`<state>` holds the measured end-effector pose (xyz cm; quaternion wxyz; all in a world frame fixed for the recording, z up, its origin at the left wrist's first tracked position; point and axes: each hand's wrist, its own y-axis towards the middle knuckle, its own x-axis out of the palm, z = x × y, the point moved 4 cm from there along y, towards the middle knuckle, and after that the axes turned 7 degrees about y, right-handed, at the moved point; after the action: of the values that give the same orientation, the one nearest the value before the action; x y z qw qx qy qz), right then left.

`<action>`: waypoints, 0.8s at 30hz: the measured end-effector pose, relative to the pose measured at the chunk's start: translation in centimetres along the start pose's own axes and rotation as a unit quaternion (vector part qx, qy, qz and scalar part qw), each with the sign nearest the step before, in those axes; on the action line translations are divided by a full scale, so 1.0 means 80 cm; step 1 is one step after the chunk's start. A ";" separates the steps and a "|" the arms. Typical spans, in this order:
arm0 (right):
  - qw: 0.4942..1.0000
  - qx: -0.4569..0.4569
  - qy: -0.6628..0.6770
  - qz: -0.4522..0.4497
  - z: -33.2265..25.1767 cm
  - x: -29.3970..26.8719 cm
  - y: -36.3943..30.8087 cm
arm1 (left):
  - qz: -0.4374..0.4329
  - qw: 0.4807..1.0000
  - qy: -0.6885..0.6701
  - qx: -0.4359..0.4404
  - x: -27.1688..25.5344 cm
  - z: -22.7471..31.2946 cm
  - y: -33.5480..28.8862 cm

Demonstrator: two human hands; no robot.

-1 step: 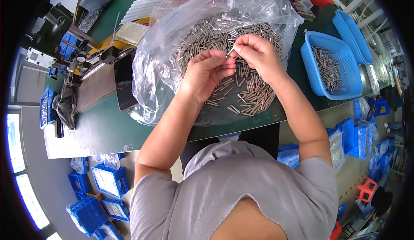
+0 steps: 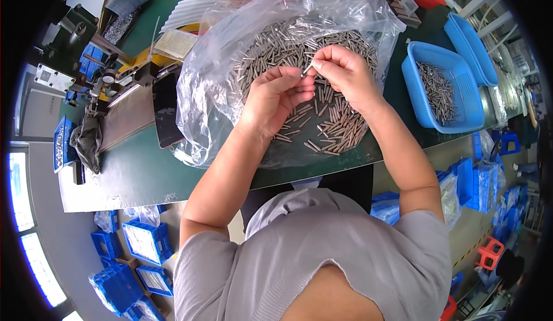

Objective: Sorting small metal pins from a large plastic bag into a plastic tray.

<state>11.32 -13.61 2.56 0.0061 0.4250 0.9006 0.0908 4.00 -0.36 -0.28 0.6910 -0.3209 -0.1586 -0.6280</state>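
Observation:
Both hands meet above a heap of small metal pins (image 2: 345,126) lying on and around a clear plastic bag (image 2: 207,85). Between thumb and fingers, my left hand (image 2: 275,95) pinches a small dark round-ended piece (image 2: 304,74). My right hand (image 2: 347,78) is closed on a thin, shiny metal pin (image 2: 309,67) whose lower end meets that dark piece. Whether the two are one part or two, I cannot tell. Fingers hide much of both.
At the right stands a blue plastic basket (image 2: 469,99) with more metal pins, beside another blue basket (image 2: 483,61). A dark flat tablet-like thing (image 2: 166,110) lies left of the bag. Bench machinery (image 2: 106,79) stands farther left. The green table's front edge (image 2: 276,178) runs before my body.

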 end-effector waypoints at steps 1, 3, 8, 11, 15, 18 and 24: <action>1.000 -0.003 0.006 0.002 -0.001 0.001 0.000 | 0.001 1.000 0.000 -0.001 -0.001 0.000 0.000; 1.000 -0.005 0.012 0.004 -0.001 0.003 0.000 | -0.005 1.000 -0.005 -0.001 -0.003 0.000 0.000; 0.998 0.037 -0.044 -0.032 0.004 0.008 -0.003 | -0.019 1.000 0.006 0.005 -0.004 -0.004 0.004; 0.998 0.033 -0.044 0.013 -0.005 -0.005 -0.007 | -0.017 1.000 0.000 0.007 0.004 -0.007 0.006; 0.977 -0.067 0.033 0.201 -0.055 -0.060 -0.023 | 0.009 0.998 0.022 0.055 -0.011 -0.001 0.005; 0.867 -0.228 -0.261 0.357 -0.111 -0.105 -0.062 | 0.016 0.997 0.034 0.067 -0.013 0.006 -0.003; 0.716 -0.014 -0.628 0.303 -0.130 -0.213 -0.109 | 0.011 0.997 0.038 0.073 -0.003 0.007 0.001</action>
<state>14.60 -33.75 10.18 0.5490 0.6339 0.5115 -0.1872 4.18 0.17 -0.01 0.7251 -0.2478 -0.1742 -0.6185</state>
